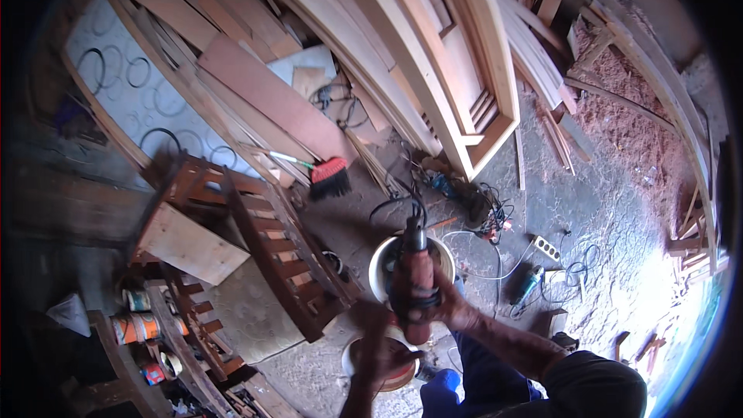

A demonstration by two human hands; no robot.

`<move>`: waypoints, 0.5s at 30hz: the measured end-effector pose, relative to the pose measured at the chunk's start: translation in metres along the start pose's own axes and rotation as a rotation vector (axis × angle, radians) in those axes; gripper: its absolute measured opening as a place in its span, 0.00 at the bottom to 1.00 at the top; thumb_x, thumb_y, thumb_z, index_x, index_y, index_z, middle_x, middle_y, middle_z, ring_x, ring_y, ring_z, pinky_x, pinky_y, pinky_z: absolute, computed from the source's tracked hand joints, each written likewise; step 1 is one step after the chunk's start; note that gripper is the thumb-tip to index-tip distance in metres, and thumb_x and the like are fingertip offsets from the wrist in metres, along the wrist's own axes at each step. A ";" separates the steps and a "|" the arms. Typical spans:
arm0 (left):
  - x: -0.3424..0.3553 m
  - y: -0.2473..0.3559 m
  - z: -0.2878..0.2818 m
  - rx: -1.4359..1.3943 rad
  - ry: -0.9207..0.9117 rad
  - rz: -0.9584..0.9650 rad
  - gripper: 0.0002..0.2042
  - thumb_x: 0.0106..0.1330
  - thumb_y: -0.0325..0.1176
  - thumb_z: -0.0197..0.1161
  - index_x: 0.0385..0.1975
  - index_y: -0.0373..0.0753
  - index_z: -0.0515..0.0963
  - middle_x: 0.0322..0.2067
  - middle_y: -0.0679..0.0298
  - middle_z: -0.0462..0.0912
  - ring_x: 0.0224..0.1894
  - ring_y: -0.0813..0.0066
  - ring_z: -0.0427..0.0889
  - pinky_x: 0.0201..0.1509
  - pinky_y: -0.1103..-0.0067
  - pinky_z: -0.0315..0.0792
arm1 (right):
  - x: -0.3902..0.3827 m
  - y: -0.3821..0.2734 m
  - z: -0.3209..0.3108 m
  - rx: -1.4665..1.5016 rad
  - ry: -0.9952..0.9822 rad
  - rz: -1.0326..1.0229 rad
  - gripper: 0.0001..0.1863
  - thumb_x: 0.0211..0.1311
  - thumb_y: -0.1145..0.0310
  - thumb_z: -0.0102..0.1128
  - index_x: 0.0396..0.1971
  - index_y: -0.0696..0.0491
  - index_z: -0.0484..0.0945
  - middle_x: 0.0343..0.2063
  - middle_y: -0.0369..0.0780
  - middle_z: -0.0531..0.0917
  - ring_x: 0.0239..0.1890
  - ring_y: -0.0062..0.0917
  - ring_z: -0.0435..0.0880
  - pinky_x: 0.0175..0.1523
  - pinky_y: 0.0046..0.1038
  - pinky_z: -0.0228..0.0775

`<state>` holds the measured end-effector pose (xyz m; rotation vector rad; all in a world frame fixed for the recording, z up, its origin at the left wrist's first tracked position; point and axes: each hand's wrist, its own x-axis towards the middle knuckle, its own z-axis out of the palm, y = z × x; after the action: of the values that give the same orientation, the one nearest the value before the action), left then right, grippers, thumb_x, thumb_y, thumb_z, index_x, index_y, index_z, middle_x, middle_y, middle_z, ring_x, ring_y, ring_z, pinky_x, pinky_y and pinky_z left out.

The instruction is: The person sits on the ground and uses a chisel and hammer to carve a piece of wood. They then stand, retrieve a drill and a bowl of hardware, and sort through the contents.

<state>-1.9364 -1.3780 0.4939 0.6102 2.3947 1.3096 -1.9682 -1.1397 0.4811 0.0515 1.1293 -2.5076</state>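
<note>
My right hand (446, 303) is closed round a long reddish-brown cylindrical tool (419, 271), held upright in front of me. The tool has a grey collar, and dark cords or strands show at its upper end; its exact kind is unclear. Lower and to the left, my left hand (385, 356) is empty, its fingers apart and slightly blurred. Behind the tool stands a pale-rimmed round bucket (377, 269), partly covered by it. A second round container (348, 358) with a reddish inside lies under my left hand.
A slatted brown wooden frame (271, 244) leans at left, near paint cans (138, 330). A red-and-black broom (330, 178) lies beyond. Long pale wooden frames (457, 54) reach in from the top. At right are a power strip (546, 248), a green power tool (529, 285) and loose cables.
</note>
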 end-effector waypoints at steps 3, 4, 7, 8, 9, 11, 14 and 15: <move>-0.027 0.071 -0.002 -0.040 0.421 0.137 0.57 0.46 0.49 0.87 0.74 0.35 0.58 0.65 0.48 0.70 0.68 0.54 0.72 0.71 0.62 0.68 | -0.039 -0.003 0.092 -0.222 -0.003 -0.226 0.56 0.65 0.65 0.74 0.80 0.46 0.39 0.72 0.41 0.62 0.75 0.30 0.61 0.77 0.38 0.56; -0.040 0.082 -0.016 0.039 0.473 0.197 0.56 0.47 0.50 0.86 0.73 0.35 0.59 0.64 0.49 0.72 0.67 0.54 0.74 0.70 0.62 0.69 | -0.057 -0.005 0.122 -0.216 -0.017 -0.230 0.56 0.65 0.65 0.73 0.80 0.48 0.38 0.73 0.42 0.60 0.76 0.31 0.59 0.78 0.38 0.53; -0.120 0.109 -0.057 0.260 0.583 0.245 0.51 0.51 0.53 0.83 0.71 0.34 0.63 0.62 0.50 0.74 0.64 0.53 0.77 0.68 0.62 0.72 | -0.108 -0.005 0.198 -0.279 -0.140 -0.312 0.56 0.67 0.65 0.71 0.81 0.51 0.35 0.77 0.45 0.55 0.79 0.32 0.53 0.80 0.38 0.46; -0.152 0.115 -0.067 0.192 0.609 0.196 0.49 0.53 0.54 0.81 0.70 0.34 0.63 0.62 0.51 0.75 0.63 0.53 0.78 0.67 0.62 0.74 | -0.124 -0.002 0.219 -0.316 -0.195 -0.347 0.56 0.68 0.65 0.70 0.81 0.52 0.34 0.78 0.45 0.53 0.80 0.32 0.50 0.80 0.38 0.44; -0.183 0.118 -0.076 0.126 0.656 0.210 0.48 0.55 0.53 0.80 0.71 0.34 0.63 0.62 0.51 0.75 0.63 0.51 0.79 0.67 0.61 0.74 | -0.141 -0.002 0.233 -0.257 -0.306 -0.379 0.56 0.69 0.63 0.70 0.81 0.53 0.34 0.79 0.46 0.53 0.81 0.34 0.49 0.81 0.39 0.43; -0.252 0.125 -0.089 -0.371 0.650 0.168 0.46 0.57 0.48 0.79 0.72 0.35 0.61 0.63 0.52 0.75 0.63 0.49 0.78 0.66 0.57 0.76 | -0.171 -0.002 0.251 -0.209 -0.310 -0.300 0.49 0.74 0.47 0.58 0.81 0.53 0.40 0.77 0.48 0.58 0.79 0.35 0.55 0.79 0.42 0.49; -0.353 0.129 -0.116 -0.979 0.542 0.206 0.45 0.53 0.38 0.80 0.71 0.37 0.62 0.60 0.54 0.76 0.62 0.54 0.78 0.64 0.55 0.76 | -0.172 -0.006 0.278 0.140 -0.316 -0.156 0.46 0.76 0.37 0.46 0.80 0.53 0.48 0.73 0.47 0.66 0.70 0.33 0.71 0.68 0.41 0.67; -0.384 0.134 -0.119 -0.996 0.577 0.219 0.45 0.52 0.37 0.81 0.69 0.36 0.63 0.58 0.55 0.77 0.59 0.59 0.79 0.61 0.62 0.77 | -0.171 -0.011 0.286 -0.077 -0.252 -0.295 0.42 0.76 0.42 0.48 0.78 0.52 0.53 0.68 0.46 0.71 0.62 0.31 0.77 0.62 0.37 0.72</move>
<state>-1.6410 -1.5975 0.7044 0.1933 1.6391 2.7516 -1.7784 -1.2843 0.7140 -0.4718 1.1977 -2.6213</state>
